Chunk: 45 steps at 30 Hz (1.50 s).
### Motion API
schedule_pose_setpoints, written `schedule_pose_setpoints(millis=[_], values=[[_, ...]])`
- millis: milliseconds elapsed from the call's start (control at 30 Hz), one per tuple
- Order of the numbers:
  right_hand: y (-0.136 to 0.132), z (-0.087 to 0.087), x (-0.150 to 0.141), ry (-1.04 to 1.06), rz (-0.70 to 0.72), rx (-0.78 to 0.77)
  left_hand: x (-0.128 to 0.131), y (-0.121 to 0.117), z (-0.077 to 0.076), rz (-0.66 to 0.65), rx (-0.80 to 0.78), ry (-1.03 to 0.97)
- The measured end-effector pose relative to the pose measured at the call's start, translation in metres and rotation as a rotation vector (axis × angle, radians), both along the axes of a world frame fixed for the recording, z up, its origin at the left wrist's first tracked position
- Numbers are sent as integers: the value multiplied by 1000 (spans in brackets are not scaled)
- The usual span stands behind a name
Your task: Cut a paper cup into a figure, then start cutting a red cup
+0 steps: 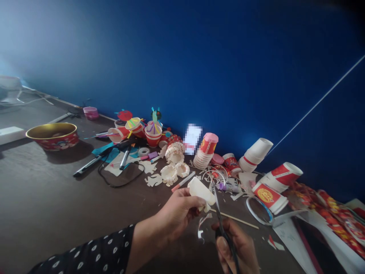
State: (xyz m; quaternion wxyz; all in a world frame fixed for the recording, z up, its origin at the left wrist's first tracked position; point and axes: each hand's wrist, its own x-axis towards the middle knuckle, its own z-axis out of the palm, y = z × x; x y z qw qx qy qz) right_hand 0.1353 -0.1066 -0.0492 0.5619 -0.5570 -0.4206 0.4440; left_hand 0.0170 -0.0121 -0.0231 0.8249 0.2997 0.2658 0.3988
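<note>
My left hand (173, 215) is closed round a white paper cup (201, 190) and holds it tilted above the dark table (42, 198). In my right hand (239, 247) is a pair of black-handled scissors (221, 220), fingers through the handles. The blades point up and meet the cup's lower edge. A thin curled strip of white paper (201, 228) hangs below the cup. A dark sleeve with white dots covers my left forearm.
Red and white paper cups (273, 186) lie in stacks to the right. Decorated cups (152, 135), cut paper baskets (171, 173), markers, a tape roll (143, 151) and a black cord crowd the back. A gold-lined red bowl (53, 135) stands far left. A wooden stick (239, 220) lies nearby.
</note>
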Motion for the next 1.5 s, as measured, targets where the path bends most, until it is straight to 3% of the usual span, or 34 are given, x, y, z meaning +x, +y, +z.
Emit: schedule_pose_setpoints(millis=[1000,1500], values=[[-3,3,-2,-109,45,-43,-6,10,-2,30,93,-20],[-3,6,-2,-38,74,-74,-7,11,-1,41,109,3]])
